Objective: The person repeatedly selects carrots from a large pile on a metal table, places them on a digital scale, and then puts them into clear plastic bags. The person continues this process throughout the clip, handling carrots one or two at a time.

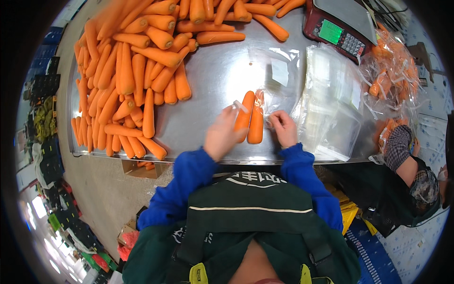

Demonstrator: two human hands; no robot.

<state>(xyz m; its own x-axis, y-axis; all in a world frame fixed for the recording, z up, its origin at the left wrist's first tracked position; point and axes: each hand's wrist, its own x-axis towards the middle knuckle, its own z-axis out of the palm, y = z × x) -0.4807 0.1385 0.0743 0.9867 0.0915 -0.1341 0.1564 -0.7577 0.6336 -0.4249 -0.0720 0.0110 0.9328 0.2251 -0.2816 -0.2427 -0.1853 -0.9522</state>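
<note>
Two carrots lie side by side before me on the metal table; the right carrot (255, 127) has its upper end in the mouth of a clear plastic bag (283, 92). Over the lower left part of the left carrot (247, 106) is my left hand (223, 131), blurred, with a pale strip at its fingertips; whether it grips the carrot is unclear. My right hand (283, 127) pinches the edge of the clear bag just right of the carrots. A large heap of loose carrots (124, 71) covers the table's left and far side.
A stack of clear bags (330, 106) lies right of my right hand. Beyond it stand a red digital scale (337, 32) and bagged carrots (393, 71). A co-worker's checked sleeve (399, 147) is at the right. Below the table's near edge (177, 159) is a cardboard box (142, 170) holding carrots.
</note>
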